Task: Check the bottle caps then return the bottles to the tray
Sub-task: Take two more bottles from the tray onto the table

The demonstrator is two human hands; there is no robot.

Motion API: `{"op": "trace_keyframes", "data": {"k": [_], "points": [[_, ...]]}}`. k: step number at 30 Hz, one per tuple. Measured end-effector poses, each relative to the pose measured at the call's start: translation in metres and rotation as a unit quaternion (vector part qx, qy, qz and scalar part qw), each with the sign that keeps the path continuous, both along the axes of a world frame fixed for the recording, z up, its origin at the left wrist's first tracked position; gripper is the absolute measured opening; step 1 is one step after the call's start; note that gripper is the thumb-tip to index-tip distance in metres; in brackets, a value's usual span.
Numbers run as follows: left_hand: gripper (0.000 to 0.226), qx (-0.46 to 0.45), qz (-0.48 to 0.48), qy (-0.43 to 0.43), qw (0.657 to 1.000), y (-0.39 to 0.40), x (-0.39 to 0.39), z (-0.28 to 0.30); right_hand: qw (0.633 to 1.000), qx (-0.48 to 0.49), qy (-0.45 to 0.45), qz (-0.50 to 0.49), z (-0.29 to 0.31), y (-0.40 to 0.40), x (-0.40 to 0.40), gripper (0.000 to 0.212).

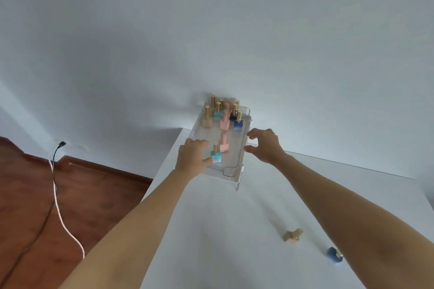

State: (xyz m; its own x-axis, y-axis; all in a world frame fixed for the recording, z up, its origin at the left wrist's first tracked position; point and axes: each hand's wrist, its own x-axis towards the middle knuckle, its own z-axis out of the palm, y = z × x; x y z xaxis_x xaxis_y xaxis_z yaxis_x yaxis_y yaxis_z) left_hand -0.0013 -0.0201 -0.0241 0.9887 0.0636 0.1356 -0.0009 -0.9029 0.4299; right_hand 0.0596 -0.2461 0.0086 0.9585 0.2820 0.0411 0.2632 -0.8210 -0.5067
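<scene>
1. This looks like a room in a home: a plain pale wall point(211, 30) fills the view from 9 to 3 o'clock.
2. Reddish wooden floor point(28, 206) lies at 8 o'clock, with a charging cable point(57, 197) trailing across it.
3. A white table point(223, 230) at 6 o'clock carries a small tray point(229, 177) of nail polish bottles point(224, 119).

Single head-worn wide-angle view, set above the near edge of the white surface point(234, 230); looking forward and steeply down along both forearms toward the far left corner, where the tray point(234, 172) stands against the wall; close over the near surface, farther from the tray; wooden floor point(35, 195) beyond the left edge.
</scene>
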Motion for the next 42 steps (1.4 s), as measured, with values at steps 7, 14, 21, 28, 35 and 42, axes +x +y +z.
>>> {"op": "trace_keyframes", "data": {"k": [7,14,21,28,35,42], "points": [[0.037,0.023,0.007,0.039,0.999,-0.011,0.028,-0.019,0.997,-0.075,0.020,0.002,-0.017,0.046,0.021,0.053],[0.035,0.005,0.017,-0.029,0.999,0.003,0.022,-0.019,0.988,-0.152,0.003,0.018,-0.034,0.073,0.037,0.027],[0.036,-0.020,0.010,-0.073,0.997,0.020,0.008,0.007,0.992,-0.123,0.009,-0.041,-0.041,0.082,0.037,0.017],[0.033,-0.083,-0.027,-0.064,0.994,-0.011,-0.011,0.030,0.996,0.053,-0.046,-0.057,0.001,0.023,0.008,0.007],[0.027,-0.114,-0.126,-0.011,0.985,-0.083,-0.038,0.027,0.988,0.136,-0.032,-0.065,0.022,-0.090,-0.079,0.025],[0.013,-0.104,-0.220,0.098,0.965,-0.158,-0.086,-0.023,0.983,0.122,0.016,-0.134,-0.029,-0.182,-0.173,0.022]]}}
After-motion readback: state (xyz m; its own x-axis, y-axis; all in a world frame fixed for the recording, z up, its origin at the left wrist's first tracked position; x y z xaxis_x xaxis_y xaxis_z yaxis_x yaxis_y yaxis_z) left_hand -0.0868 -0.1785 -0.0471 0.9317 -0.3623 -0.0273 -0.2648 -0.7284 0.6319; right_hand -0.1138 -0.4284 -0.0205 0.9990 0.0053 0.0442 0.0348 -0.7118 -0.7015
